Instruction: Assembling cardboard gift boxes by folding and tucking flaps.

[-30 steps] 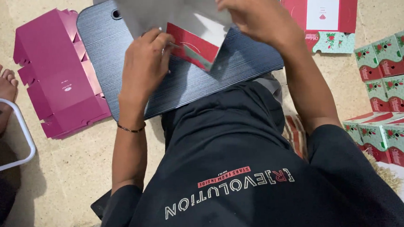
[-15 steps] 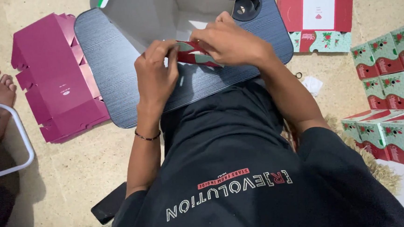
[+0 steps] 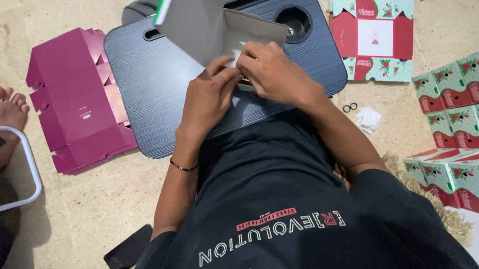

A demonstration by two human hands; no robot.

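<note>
A cardboard box blank [image 3: 205, 20], grey on its inner side with a green and red printed edge, stands half folded on the dark lap tray [image 3: 154, 95]. Both hands grip its lower flaps. My left hand [image 3: 207, 100] pinches the near flap from the left. Meeting it over a white tab is my right hand [image 3: 274, 74], which presses from the right. The blank's lower edge is hidden behind my fingers.
Flat magenta box blanks [image 3: 76, 100] lie on the floor to the left, a red and green flat blank [image 3: 374, 32] at the upper right. Several folded red and green boxes [image 3: 466, 120] stack at the right. Another person's bare foot [image 3: 5, 107], a white rack [image 3: 15, 176] and a black phone [image 3: 127, 249] sit to the left.
The blank has been lifted from lying low over the tray to standing upright. Both hands have come together at its lower flaps.
</note>
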